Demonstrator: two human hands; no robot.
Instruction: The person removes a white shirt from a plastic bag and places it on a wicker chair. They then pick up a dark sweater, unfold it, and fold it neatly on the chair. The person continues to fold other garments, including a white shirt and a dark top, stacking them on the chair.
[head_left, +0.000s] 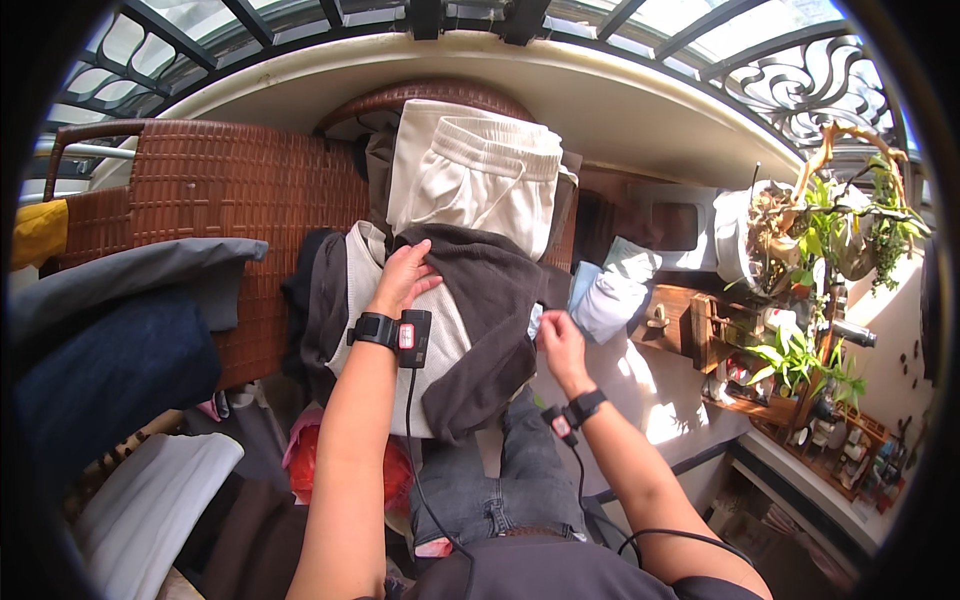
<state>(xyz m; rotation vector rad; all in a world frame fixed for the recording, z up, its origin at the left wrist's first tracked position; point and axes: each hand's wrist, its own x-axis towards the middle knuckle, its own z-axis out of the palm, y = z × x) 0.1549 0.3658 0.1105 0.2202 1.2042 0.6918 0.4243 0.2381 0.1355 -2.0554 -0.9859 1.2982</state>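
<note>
A knitted garment with dark brown sleeves (487, 300) and a pale ribbed body (405, 390) lies spread in front of me, one sleeve folded across it. My left hand (409, 277) rests at the garment's upper left part, fingers partly spread; whether cloth is pinched under the thumb cannot be told. At the garment's right edge, my right hand (559, 341) has its fingers closed on the dark cloth, beside a small light-blue piece (535, 321). Cream drawstring trousers (487, 180), folded, lie just beyond the garment.
Woven brown wicker furniture (247, 172) extends left, with grey cloth (135, 277) and navy cloth (112, 367) over it. Rolled light clothes (611, 292) lie to the right, near a wooden shelf (675, 322) and potted plants (795, 352). A red plastic bag (304, 457) sits lower left. Cables run from both wrists.
</note>
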